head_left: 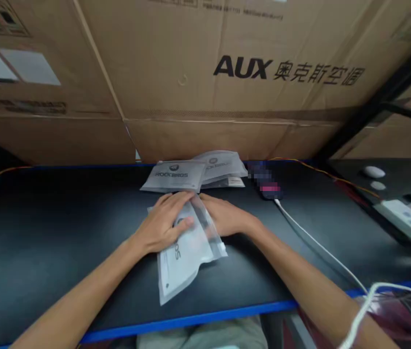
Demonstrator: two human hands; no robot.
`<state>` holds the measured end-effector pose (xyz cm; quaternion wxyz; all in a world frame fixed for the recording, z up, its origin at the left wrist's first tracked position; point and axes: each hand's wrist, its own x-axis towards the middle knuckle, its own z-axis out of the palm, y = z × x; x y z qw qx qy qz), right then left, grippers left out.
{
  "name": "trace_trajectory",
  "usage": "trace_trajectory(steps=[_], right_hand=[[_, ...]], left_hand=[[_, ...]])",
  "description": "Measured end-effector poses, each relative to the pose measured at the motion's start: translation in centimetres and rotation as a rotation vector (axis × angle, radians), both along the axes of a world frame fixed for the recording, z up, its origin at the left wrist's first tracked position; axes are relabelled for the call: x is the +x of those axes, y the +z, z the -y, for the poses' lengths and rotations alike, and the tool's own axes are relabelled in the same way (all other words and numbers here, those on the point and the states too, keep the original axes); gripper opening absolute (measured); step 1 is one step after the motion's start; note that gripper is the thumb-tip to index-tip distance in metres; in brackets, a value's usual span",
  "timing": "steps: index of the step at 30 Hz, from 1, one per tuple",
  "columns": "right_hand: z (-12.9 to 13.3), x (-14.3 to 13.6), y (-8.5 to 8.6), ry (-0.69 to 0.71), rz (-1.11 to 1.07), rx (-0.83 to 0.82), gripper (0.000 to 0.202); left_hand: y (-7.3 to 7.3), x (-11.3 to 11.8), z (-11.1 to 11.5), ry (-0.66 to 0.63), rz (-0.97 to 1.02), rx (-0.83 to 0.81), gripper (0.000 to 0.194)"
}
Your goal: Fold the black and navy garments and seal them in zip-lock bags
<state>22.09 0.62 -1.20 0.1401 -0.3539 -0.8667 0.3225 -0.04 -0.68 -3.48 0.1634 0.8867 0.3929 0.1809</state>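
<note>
A frosted zip bag (187, 257) with dark ROCKBROS lettering lies slantwise on the black table near its front. Across the upper part of this bag rests my left hand (165, 218), its fingers stretched forward and its thumb apart on the printed face. My right hand (223, 215) is at the bag's right side, by the clear edge with the white zip slider (222, 249). The bag and my left hand hide most of its fingers. Just beyond my fingertips lie similar bags, one in front (176, 175) and others stacked to its right (221, 165).
A large cardboard box (176, 97) marked AUX stands along the back of the table (63, 242). To the right lies a phone (265, 182) with a white cable (314, 242) running to the front right. A black metal frame (365, 116) rises at the right.
</note>
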Motion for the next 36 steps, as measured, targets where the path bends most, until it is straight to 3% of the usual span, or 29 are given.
trace_trajectory(steps=[3, 8, 14, 20, 25, 31, 36], right_hand=[[0.4, -0.2, 0.4, 0.028, 0.108, -0.018, 0.055], [-1.5, 2.1, 0.7, 0.151, 0.017, -0.136, 0.037], [-2.8, 6.0, 2.2, -0.134, 0.246, -0.080, 0.044], [-3.0, 7.5, 2.6, -0.205, 0.248, -0.033, 0.049], [-2.5, 6.7, 3.0, -0.031, 0.147, -0.248, 0.062], [-1.8, 3.6, 1.8, -0.258, -0.102, 0.095, 0.054], [-1.1, 1.9, 0.7, -0.131, -0.072, 0.135, 0.080]], left_hand=[[0.5, 0.3, 0.2, -0.055, -0.053, -0.069, 0.072], [1.0, 0.9, 0.5, -0.080, -0.171, -0.181, 0.093], [0.9, 0.6, 0.6, -0.108, -0.266, -0.179, 0.112], [1.9, -1.1, 0.4, -0.105, -0.363, -0.262, 0.115], [2.5, -3.3, 0.1, -0.042, -0.409, -0.292, 0.114], [3.1, -4.3, -0.2, -0.008, -0.419, -0.330, 0.114], [3.4, -4.6, -0.1, -0.009, -0.414, -0.362, 0.117]])
